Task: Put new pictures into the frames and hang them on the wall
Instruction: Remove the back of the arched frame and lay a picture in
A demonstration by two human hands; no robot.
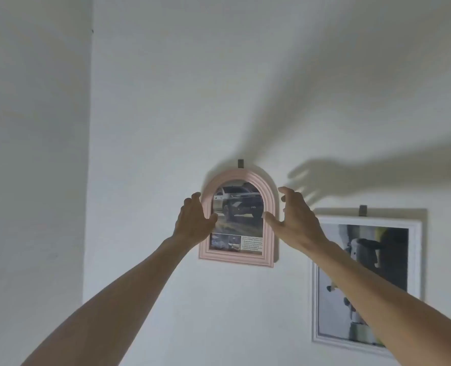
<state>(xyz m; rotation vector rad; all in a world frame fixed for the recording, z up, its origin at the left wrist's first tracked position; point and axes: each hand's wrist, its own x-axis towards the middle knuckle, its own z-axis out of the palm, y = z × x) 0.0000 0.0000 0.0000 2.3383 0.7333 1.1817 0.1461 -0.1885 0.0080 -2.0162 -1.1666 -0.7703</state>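
A: Which step is this?

B: Hanging, I'd judge. The pink arched plastic frame with a car picture sits on the white wall under a small dark hook.

A: And the hands?

B: Both arms reach up. The left hand and right hand flank it, each grip spread apart; contact is unclear. Next: check it hangs level, then let go.

A: The other one?

B: The white rectangular frame hangs lower right.

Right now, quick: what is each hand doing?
Left hand: open, fingers spread at the left edge of the pink arched picture frame, gripping nothing.
Right hand: open beside the frame's right edge, holding nothing.
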